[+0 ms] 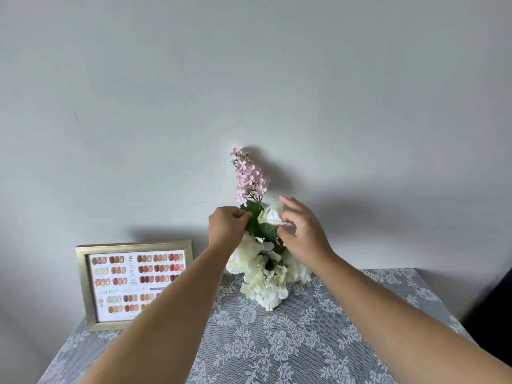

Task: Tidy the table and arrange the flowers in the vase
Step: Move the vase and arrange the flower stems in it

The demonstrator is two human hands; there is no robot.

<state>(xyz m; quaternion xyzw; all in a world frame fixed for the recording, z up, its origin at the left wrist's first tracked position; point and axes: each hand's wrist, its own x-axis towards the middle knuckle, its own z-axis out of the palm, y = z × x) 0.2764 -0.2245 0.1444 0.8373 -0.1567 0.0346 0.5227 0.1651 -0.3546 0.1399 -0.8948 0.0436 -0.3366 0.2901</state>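
Note:
A small white vase [269, 302] stands at the back of the table, mostly hidden by white blooms [263, 275]. A tall pink flower spike [248, 176] rises from it, with green leaves [259, 221] at its base. My left hand [227, 227] pinches a green leaf of the pink spike from the left. My right hand [302, 231] holds a white rose [273, 213] on the right side of the bunch, fingertips on its petals.
A gold-framed colour chart [133, 284] leans against the pale wall at the back left of the table. A grey lace-patterned tablecloth [277, 347] covers the table. Something dark [496, 309] shows at the right edge.

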